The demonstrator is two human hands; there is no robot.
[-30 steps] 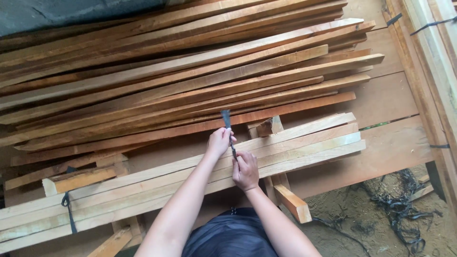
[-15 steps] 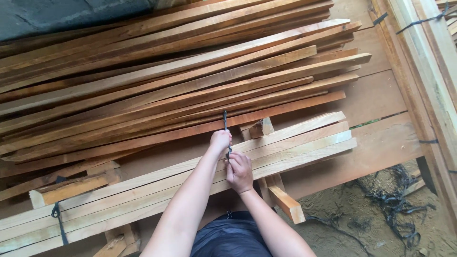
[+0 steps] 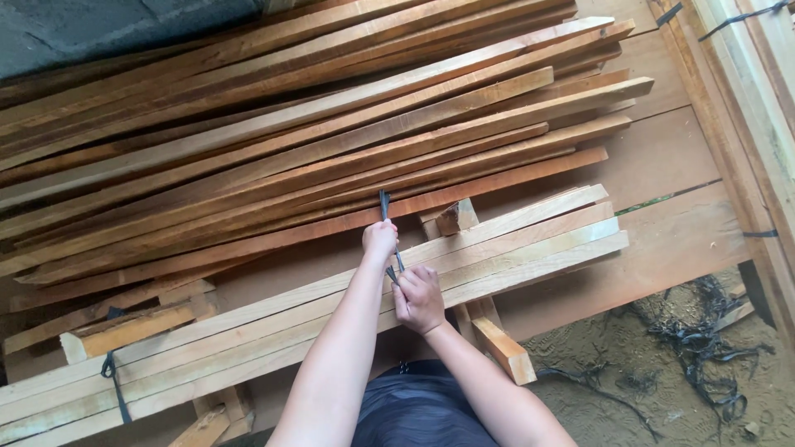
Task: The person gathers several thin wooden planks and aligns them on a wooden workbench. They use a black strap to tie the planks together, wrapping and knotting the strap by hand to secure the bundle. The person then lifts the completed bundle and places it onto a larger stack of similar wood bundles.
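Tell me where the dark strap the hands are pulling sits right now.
In the head view, the dark strap runs across the pale bundle of slats near centre, gripped by the left hand above and the right hand just below.

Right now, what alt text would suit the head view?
Two bare hands, left hand and right hand, grip a dark strap over a bundle of pale wooden slats. Reddish planks lie stacked behind; loose black straps litter the ground.
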